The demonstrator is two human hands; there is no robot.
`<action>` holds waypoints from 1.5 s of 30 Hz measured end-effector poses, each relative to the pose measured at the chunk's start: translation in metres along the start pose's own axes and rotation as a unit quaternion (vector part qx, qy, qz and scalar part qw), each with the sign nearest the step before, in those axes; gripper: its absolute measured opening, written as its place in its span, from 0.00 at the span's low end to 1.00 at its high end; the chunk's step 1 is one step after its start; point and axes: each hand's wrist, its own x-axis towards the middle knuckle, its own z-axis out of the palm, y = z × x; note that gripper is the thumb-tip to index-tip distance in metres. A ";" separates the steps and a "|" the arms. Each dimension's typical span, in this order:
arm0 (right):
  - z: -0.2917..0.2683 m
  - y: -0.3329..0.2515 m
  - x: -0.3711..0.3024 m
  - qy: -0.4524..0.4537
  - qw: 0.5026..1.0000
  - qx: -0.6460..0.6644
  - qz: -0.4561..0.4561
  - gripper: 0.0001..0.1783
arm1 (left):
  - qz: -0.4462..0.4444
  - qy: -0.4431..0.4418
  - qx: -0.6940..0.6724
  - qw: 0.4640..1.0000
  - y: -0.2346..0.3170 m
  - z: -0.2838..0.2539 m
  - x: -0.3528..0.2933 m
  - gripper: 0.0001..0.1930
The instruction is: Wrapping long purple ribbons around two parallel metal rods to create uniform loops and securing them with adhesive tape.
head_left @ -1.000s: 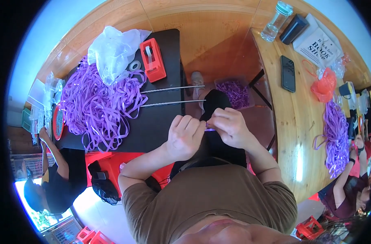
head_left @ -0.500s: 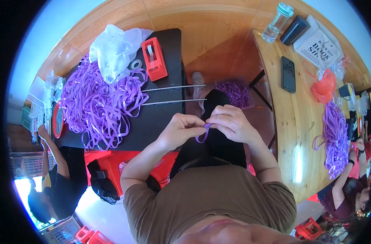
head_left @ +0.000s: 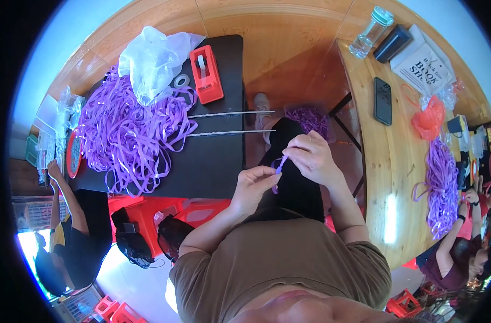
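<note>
Over my lap, my left hand (head_left: 255, 187) pinches a short purple ribbon (head_left: 278, 170) between thumb and fingers. My right hand (head_left: 312, 156) grips the same ribbon a little higher and to the right, drawing a strip between the two hands. A small loop or knot shows at my left fingertips; its exact form is too small to make out. Left of my hands, a big tangled heap of purple ribbon (head_left: 122, 134) covers much of the black table (head_left: 213, 167). Two thin metal rods (head_left: 240, 113) stick out past that table's right edge.
A red tape dispenser (head_left: 209, 86), a tape roll (head_left: 181, 81) and a clear plastic bag (head_left: 154, 64) lie by the heap. Below, a bin holds purple pieces (head_left: 310, 119). The wooden table (head_left: 382, 177) carries a phone (head_left: 382, 102), a bottle (head_left: 368, 37) and more ribbon (head_left: 442, 183). People sit at both sides.
My hands have come apart slightly. The right has risen and moved right, pulling a ribbon end; the left has shifted right and down. The ribbon between them is now stretched out.
</note>
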 end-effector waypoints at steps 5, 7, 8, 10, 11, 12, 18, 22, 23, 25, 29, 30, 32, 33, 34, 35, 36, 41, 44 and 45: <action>0.020 0.019 -0.006 0.013 0.995 -0.098 -0.013 0.11 | 0.038 0.051 0.065 0.996 -0.020 0.003 0.009 0.05; 0.029 0.027 -0.008 0.018 0.992 -0.123 -0.017 0.11 | 0.042 0.061 0.059 0.995 -0.032 0.003 0.016 0.05; 0.032 0.033 -0.010 0.049 0.990 -0.133 -0.017 0.12 | 0.047 0.069 0.055 0.995 -0.040 0.001 0.022 0.04; 0.041 0.041 -0.010 0.093 0.984 -0.152 -0.013 0.14 | 0.039 0.082 0.036 0.995 -0.060 -0.004 0.035 0.04; 0.045 0.046 -0.009 0.092 0.984 -0.153 -0.013 0.14 | 0.055 0.089 0.014 0.994 -0.064 -0.004 0.043 0.04; 0.048 0.052 -0.006 0.115 0.981 -0.155 -0.012 0.14 | 0.072 0.097 -0.008 0.993 -0.067 -0.006 0.051 0.04; 0.063 0.085 0.021 0.170 0.974 -0.150 -0.029 0.15 | 0.167 0.035 -0.045 0.984 -0.060 -0.019 0.089 0.03; 0.062 0.095 0.023 0.134 0.983 -0.113 -0.057 0.17 | 0.177 0.039 -0.073 0.981 -0.058 -0.022 0.098 0.06; 0.060 0.095 0.023 0.131 0.984 -0.107 -0.062 0.17 | 0.165 0.050 -0.071 0.982 -0.058 -0.023 0.098 0.07; 0.058 0.094 0.025 0.138 0.981 -0.118 -0.065 0.16 | 0.151 0.054 -0.043 0.986 -0.062 -0.029 0.098 0.08; 0.054 0.102 0.034 0.136 0.980 -0.129 -0.060 0.16 | 0.119 0.056 -0.048 0.990 -0.058 -0.028 0.097 0.07; 0.058 0.106 0.038 0.137 0.980 -0.129 -0.059 0.16 | 0.140 0.049 -0.049 0.988 -0.058 -0.030 0.100 0.07; 0.068 0.114 0.046 0.147 0.981 -0.103 -0.077 0.17 | 0.162 0.043 -0.050 0.985 -0.055 -0.031 0.104 0.07; 0.072 0.118 0.049 0.147 0.981 -0.098 -0.080 0.18 | 0.179 0.044 -0.052 0.981 -0.053 -0.031 0.106 0.06; 0.076 0.120 0.054 0.148 0.981 -0.098 -0.081 0.18 | 0.196 0.045 -0.055 0.978 -0.052 -0.030 0.108 0.06; 0.081 0.122 0.059 0.152 0.981 -0.083 -0.086 0.18 | 0.197 0.045 -0.054 0.978 -0.052 -0.031 0.109 0.06; 0.085 0.123 0.063 0.155 0.981 -0.068 -0.090 0.18 | 0.213 0.062 -0.062 0.973 -0.054 -0.031 0.109 0.06; 0.112 0.126 0.074 0.156 0.984 -0.019 -0.083 0.16 | 0.222 0.144 -0.121 0.957 -0.057 -0.023 0.108 0.08; 0.127 0.123 0.073 0.165 0.985 0.004 -0.053 0.14 | 0.216 0.174 -0.134 0.951 -0.059 -0.021 0.109 0.08; 0.132 0.121 0.068 0.180 0.983 0.027 -0.026 0.12 | 0.213 0.182 -0.138 0.950 -0.060 -0.020 0.110 0.08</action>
